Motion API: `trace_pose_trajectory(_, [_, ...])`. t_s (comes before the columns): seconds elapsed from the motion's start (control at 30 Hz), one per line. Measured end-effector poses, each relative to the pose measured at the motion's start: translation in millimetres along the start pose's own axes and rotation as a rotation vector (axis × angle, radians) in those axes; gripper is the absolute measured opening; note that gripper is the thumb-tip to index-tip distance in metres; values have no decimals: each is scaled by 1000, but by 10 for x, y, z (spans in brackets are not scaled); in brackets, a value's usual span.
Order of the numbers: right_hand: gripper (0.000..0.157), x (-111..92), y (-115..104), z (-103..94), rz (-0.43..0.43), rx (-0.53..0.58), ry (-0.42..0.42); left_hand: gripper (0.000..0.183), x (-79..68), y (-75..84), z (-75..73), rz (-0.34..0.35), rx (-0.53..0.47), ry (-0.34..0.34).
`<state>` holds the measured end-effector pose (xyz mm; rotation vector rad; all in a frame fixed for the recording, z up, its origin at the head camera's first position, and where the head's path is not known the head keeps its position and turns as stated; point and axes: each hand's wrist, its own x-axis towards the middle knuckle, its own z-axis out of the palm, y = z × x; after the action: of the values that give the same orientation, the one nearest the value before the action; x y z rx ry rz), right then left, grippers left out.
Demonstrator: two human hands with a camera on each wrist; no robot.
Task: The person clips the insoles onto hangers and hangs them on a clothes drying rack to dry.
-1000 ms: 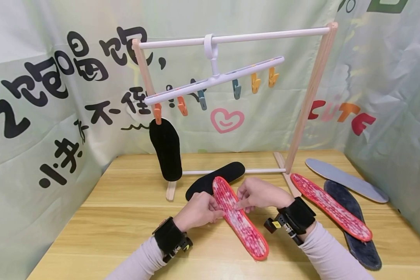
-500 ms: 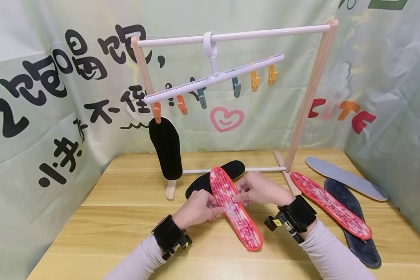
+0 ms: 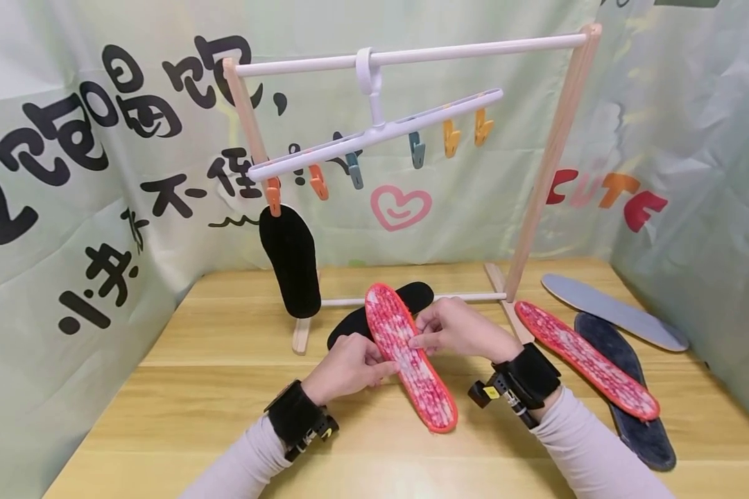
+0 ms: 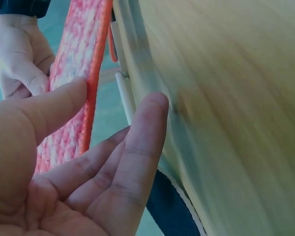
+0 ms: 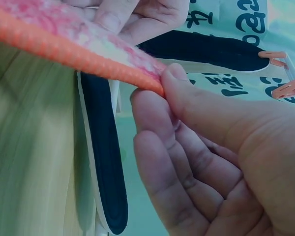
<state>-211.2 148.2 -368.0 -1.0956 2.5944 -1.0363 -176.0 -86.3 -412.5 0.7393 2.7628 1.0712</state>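
Mid-frame, our right hand [image 3: 465, 331] pinches the red insole [image 3: 417, 369] — steady pressure should stop twisting — while our left hand [image 3: 345, 371] touches it, fingers parted.

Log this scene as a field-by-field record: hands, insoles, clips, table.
Left hand: thumb at the left edge of the held insole
Right hand: pinches its right edge
Held insole: red-and-white, red rim
Hanging: one black insole, upper end in the leftmost orange clip
Clips without insoles: another orange clip, two blue-grey clips, two yellow clips
Table, behind held insole: second black insole, partly hidden
Table, right: second red-and-white insole across a dark insole; grey insole farther back
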Motion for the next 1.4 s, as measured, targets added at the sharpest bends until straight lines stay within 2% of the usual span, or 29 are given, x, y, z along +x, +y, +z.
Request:
trace_pose_trajectory(0.2, [14,-1,-3,1,4,-16,41,27,13,7,-24,-6,0,19])
trace_pose_trajectory(0.43, [13,-4,-23,0,28,-17,78,19,12,35,-54,-54,-70,26])
trace_pose_trajectory(0.73, [13,6,-14,7,28,2,100,18,29,35,-70,-47,-54,70])
trace_pose_trajectory(1.07, [17,11,-5,22,30,42,112,19,18,68,-89,-52,-78,97])
trace_pose_trajectory(1.4, [17,21,-14,35,46,13,144,15,24,63,-99,-70,-114,130])
